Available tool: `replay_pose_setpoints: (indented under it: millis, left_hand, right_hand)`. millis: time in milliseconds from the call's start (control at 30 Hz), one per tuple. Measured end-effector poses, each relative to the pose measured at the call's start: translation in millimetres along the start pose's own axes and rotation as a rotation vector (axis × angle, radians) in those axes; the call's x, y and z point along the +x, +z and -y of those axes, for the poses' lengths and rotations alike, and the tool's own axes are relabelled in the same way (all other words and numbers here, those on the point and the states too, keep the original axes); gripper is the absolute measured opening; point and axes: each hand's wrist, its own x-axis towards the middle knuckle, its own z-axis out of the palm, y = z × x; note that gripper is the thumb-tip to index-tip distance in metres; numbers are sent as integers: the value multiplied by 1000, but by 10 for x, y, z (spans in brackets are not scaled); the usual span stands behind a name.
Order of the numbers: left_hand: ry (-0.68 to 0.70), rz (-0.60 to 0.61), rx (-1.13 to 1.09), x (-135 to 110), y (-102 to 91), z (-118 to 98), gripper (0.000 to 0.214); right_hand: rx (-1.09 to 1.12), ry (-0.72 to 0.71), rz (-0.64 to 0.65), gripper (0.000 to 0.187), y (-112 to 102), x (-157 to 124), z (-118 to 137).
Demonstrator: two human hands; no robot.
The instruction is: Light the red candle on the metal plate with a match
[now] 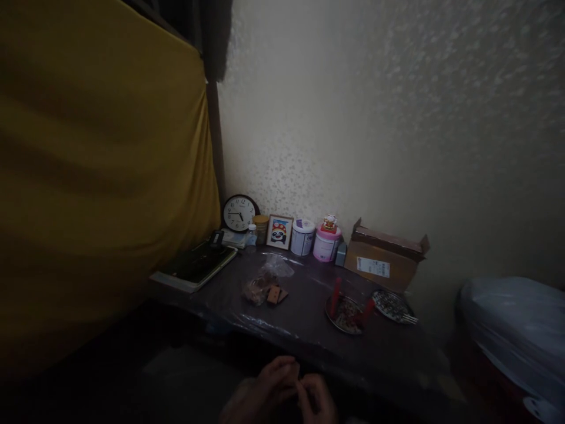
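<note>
- at bottom centre, the left hand point(267, 388) pinches a small pale piece point(294, 371); the fingers of the right hand point(318, 397) curl at its lower edge, though i cannot tell whether they grip it.
- i'd keep that pinch light and steady, and work over the table point(300, 321), where a dropped piece is easier to find.
- left of centre, the clock point(241, 213) has legible numerals; right of centre, the label point(373, 267) on the cardboard box point(386, 248) is too blurred to read.

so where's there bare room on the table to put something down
Bare table shows between the orange blocks and the plate with red sticks, and between the book and plastic bag. The back is crowded, from clock to cardboard box.
</note>
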Motion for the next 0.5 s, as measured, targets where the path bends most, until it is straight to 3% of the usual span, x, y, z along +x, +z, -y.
replay_pose_setpoints:
  millis: [367,500]
  left_hand:
    - [-72,-30,-93,-45,36,-14,34]
    - [-26,-47,-86,-29,26,-13,31]
  right_hand:
    - [73,63,78,30,-95,72,66]
    - [173,178,152,28,-203,162,73]
